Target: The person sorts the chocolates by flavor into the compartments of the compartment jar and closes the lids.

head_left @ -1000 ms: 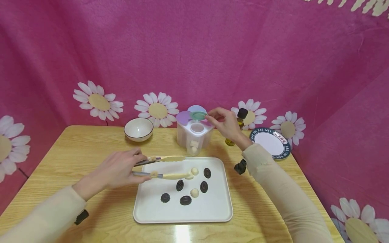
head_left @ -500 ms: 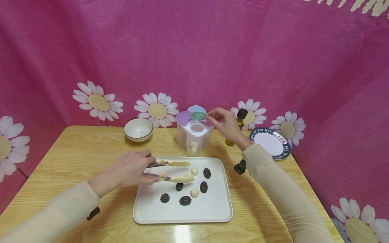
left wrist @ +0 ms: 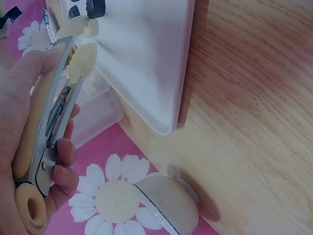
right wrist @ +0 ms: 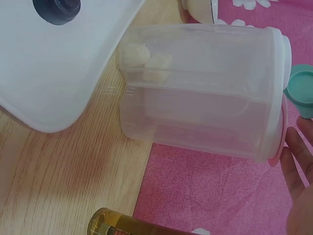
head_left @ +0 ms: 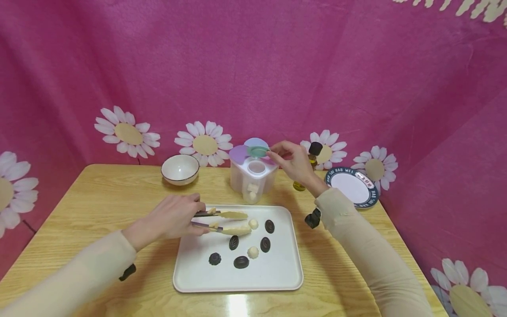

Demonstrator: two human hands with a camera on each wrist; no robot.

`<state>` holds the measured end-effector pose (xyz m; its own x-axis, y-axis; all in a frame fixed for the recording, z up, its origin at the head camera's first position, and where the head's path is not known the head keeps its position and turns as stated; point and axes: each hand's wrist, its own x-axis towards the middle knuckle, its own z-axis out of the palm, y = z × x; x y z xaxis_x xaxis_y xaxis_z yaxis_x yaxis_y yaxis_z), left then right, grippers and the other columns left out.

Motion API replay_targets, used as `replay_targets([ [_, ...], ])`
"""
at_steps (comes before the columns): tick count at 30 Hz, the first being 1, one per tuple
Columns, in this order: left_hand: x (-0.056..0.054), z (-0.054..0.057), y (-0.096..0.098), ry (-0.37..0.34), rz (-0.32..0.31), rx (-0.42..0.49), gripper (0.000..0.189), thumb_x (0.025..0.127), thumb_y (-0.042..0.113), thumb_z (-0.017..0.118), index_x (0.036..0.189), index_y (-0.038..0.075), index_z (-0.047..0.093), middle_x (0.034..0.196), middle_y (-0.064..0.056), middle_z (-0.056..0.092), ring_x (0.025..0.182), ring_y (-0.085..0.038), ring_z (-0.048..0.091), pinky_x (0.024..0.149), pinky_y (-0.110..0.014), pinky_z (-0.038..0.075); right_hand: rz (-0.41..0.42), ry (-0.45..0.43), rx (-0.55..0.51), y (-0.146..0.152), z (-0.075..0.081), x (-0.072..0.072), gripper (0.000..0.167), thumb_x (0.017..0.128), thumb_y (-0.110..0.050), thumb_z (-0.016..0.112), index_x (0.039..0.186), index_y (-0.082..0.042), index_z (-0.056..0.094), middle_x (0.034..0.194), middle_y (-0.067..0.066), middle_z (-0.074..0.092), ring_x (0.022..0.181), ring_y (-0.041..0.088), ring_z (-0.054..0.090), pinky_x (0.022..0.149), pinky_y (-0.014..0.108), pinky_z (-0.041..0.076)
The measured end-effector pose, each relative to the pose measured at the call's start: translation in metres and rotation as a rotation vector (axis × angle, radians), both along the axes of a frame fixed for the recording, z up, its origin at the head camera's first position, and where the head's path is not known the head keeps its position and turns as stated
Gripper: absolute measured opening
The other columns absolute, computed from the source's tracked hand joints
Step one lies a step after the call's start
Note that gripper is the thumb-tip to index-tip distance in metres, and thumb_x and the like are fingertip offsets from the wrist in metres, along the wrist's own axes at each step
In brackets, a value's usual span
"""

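Note:
My left hand [head_left: 178,215] grips a pair of tongs [left wrist: 41,112] with cream tips, spread apart low over the white tray [head_left: 277,277]. Just beyond the tips lies a pale chocolate [head_left: 253,224]; whether another is hidden behind the lower tip I cannot tell. Another pale chocolate [head_left: 253,252] and several dark chocolates [head_left: 241,262] lie on the tray. Behind it stands a clear container [right wrist: 205,93] with pale pieces [right wrist: 157,67] inside one compartment. My right hand [head_left: 293,160] pinches its raised green lid [head_left: 258,151], and the round opening [head_left: 256,166] below is uncovered.
A white bowl [head_left: 180,169] stands at the back left of the wooden table [head_left: 119,193]. To the right of the container are an oil bottle [head_left: 314,152] with a black cap and a dark-rimmed plate [head_left: 352,187]. A pink flowered cloth [head_left: 253,66] hangs behind.
The left hand has moved right with the tongs, bringing their tips farther over the tray beside the pale chocolate. A pale piece seen between the tips earlier no longer shows. The right hand stays put.

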<state>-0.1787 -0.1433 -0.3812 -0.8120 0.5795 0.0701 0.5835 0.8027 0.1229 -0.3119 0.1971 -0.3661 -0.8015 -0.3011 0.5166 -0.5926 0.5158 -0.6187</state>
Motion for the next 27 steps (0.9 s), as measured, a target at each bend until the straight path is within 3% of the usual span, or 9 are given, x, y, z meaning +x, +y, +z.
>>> replay_targets([
  [11, -0.004, -0.001, -0.001, -0.011, -0.006, -0.008, 0.04, 0.083, 0.048, 0.087, 0.1, 0.013, 0.078, 0.08, 0.004, 0.056, 0.06, -0.01, 0.044, 0.055, -0.022, 0.033, 0.002, 0.004, -0.01, 0.0, -0.002, -0.002, 0.017, 0.095, -0.017, 0.079, 0.106, -0.003, 0.077, 0.099, 0.014, 0.08, 0.083, 0.025, 0.073, 0.074, 0.02, 0.055],
  [17, -0.004, -0.001, -0.006, 0.017, -0.004, 0.012, 0.039, 0.083, 0.048, 0.086, 0.1, 0.015, 0.078, 0.081, 0.005, 0.058, 0.062, -0.008, 0.045, 0.056, -0.024, 0.035, 0.0, 0.004, -0.011, 0.0, -0.002, -0.002, 0.017, 0.096, -0.016, 0.078, 0.106, -0.003, 0.077, 0.097, 0.015, 0.08, 0.083, 0.025, 0.073, 0.074, 0.019, 0.055],
  [23, -0.006, 0.011, -0.01, 0.026, 0.0, 0.048, 0.038, 0.084, 0.045, 0.087, 0.104, 0.014, 0.079, 0.088, 0.002, 0.063, 0.067, -0.009, 0.051, 0.061, -0.027, 0.043, 0.008, 0.006, -0.017, -0.001, -0.002, -0.002, 0.017, 0.096, -0.016, 0.079, 0.106, -0.003, 0.077, 0.094, 0.015, 0.08, 0.082, 0.025, 0.072, 0.074, 0.017, 0.054],
  [27, -0.006, 0.024, -0.013, 0.077, -0.005, 0.071, 0.038, 0.082, 0.044, 0.089, 0.103, 0.014, 0.08, 0.089, 0.001, 0.065, 0.068, -0.01, 0.053, 0.06, -0.03, 0.045, 0.01, 0.009, -0.018, 0.0, -0.002, -0.002, 0.016, 0.095, -0.016, 0.079, 0.105, -0.003, 0.077, 0.092, 0.015, 0.079, 0.08, 0.024, 0.072, 0.072, 0.017, 0.054],
])
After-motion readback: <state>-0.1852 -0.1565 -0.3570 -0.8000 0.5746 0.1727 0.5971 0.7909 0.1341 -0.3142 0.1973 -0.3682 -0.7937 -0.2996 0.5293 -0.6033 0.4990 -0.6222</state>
